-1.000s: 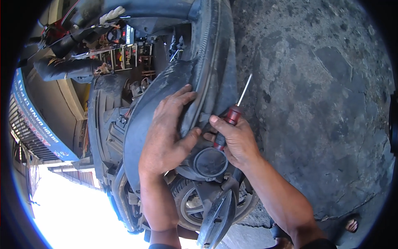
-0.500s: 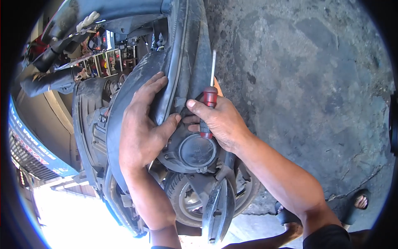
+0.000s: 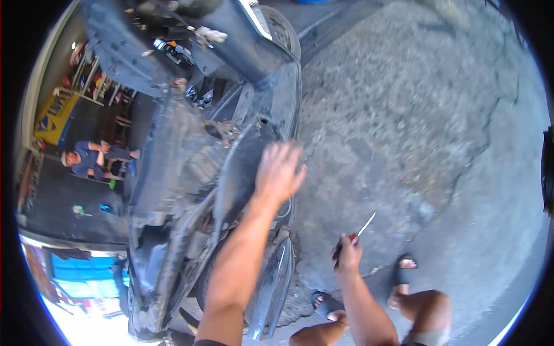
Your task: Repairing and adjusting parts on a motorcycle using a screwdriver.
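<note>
My left hand (image 3: 277,173), blurred and with fingers spread, is at the dark side panel (image 3: 242,167) of a partly dismantled scooter, at the middle of the view; whether it presses on the panel is unclear. Lower right of it, my right hand (image 3: 349,255) is closed round the handle of a screwdriver (image 3: 365,225) with a red and dark grip, held out over the ground away from the scooter, its thin shaft pointing up and right. A long exhaust cover (image 3: 271,288) lies along the scooter's lower part, beside my left forearm.
A seated person (image 3: 86,158) in a blue shirt is in the shop at the left, near shelving (image 3: 95,81) and a yellow banner (image 3: 55,118). Cracked concrete ground (image 3: 415,144) stretches to the right. My sandalled feet (image 3: 407,271) stand at the bottom right.
The view has swung, showing more of the shop and ground. My right hand has moved down-right, off the scooter, with the screwdriver. My left hand has shifted right, fingers now spread over the panel.
</note>
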Tool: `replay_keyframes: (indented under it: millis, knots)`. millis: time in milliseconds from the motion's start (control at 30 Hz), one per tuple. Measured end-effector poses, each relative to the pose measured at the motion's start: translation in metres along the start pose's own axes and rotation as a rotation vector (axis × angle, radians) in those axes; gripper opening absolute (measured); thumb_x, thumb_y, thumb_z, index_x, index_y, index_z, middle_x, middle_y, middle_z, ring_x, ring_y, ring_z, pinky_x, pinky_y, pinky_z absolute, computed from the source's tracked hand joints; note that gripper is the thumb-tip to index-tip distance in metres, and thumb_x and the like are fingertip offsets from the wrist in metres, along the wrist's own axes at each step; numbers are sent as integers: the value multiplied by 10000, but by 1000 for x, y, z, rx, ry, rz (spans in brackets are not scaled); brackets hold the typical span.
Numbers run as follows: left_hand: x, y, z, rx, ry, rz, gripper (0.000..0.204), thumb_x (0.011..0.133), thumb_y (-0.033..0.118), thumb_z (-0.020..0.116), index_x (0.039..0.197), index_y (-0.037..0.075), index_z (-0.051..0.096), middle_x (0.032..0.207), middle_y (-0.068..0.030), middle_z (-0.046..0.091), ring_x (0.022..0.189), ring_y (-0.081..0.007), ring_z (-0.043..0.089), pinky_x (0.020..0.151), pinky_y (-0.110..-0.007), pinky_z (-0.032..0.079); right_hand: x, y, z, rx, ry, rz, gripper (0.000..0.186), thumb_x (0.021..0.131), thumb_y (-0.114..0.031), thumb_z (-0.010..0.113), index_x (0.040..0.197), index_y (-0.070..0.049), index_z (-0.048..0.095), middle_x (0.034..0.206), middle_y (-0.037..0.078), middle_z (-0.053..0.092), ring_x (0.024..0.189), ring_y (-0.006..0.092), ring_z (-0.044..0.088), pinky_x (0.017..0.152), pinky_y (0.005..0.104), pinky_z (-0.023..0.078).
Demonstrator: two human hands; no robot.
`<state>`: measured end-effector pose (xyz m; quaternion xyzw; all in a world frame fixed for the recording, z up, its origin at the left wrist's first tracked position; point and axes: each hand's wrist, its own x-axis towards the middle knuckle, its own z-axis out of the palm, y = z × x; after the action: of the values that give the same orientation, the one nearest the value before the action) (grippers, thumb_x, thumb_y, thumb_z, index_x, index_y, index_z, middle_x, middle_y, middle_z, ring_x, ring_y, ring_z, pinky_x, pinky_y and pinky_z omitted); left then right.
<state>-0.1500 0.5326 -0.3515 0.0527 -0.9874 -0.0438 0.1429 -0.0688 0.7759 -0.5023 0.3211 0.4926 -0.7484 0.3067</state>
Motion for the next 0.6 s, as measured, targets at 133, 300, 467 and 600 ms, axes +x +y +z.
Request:
replay_keyframes:
  millis: [133, 300, 467, 600]
  knots:
    - [-122, 116, -53, -540, 3, -501, 392, 951, 343, 658, 1209, 49, 664, 1259, -213, 656, 1195, -412, 604, 1027, -473, 485, -107, -24, -49, -205, 158, 142, 188, 939, -130, 652, 897, -110, 470, 619, 18, 479, 418, 161, 494, 360, 320, 400]
    - [-374, 228, -159, -786, -332, -785, 314, 966, 355, 613, 1008, 52, 685, 984, -208, 694, 940, -418, 663, 815, -494, 533, -169, -76, -132, -674, 138, 71, 109, 926, -175, 653, 998, -207, 577, 606, -21, 400, 404, 121, 399, 351, 305, 341]
    - [-624, 249, -201, -976, 110, -1124, 222, 876, 262, 744, 832, 46, 719, 829, -180, 706, 758, -386, 664, 687, -488, 523, -178, -198, -317, -831, 520, -300, 384, 1009, -471, 593, 998, -96, 669, 589, 1, 453, 463, 145, 422, 395, 350, 367]
    - [-803, 176, -265, -45, -506, -1726, 408, 1007, 386, 523, 863, 59, 720, 811, -163, 714, 845, -377, 701, 801, -492, 552, -311, -162, -284, -1044, 848, -322, 325, 965, -335, 617, 1171, -84, 632, 686, 76, 613, 649, 255, 616, 536, 413, 505]
